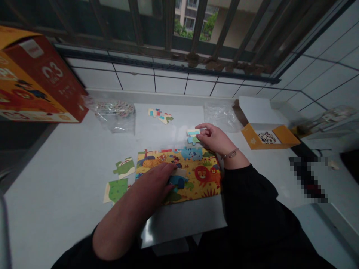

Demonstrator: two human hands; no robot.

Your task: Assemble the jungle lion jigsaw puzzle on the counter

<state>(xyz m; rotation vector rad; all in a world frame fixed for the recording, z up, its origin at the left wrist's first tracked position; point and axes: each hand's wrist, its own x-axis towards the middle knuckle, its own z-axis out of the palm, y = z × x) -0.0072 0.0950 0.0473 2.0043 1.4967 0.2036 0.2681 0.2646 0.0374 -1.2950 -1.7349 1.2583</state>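
A colourful animal puzzle (206,175) lies on the white counter in front of me. Over its middle, my left hand (157,181) pinches a blue and cream puzzle piece (178,178) between thumb and fingers. Just behind the puzzle's right part, my right hand (211,137) grips a light blue and green piece (193,137) by its right edge. Two green pieces, one upper (125,167) and one lower (116,190), lie left of the puzzle. A small group of pieces (161,115) rests farther back on a white sheet (179,129).
An orange box (53,86) stands at the far left beside a clear bag of pieces (116,112). Another clear bag (221,116) lies back right, near an open yellow box (286,140) with pieces inside. A tiled wall (168,84) and barred window border the counter.
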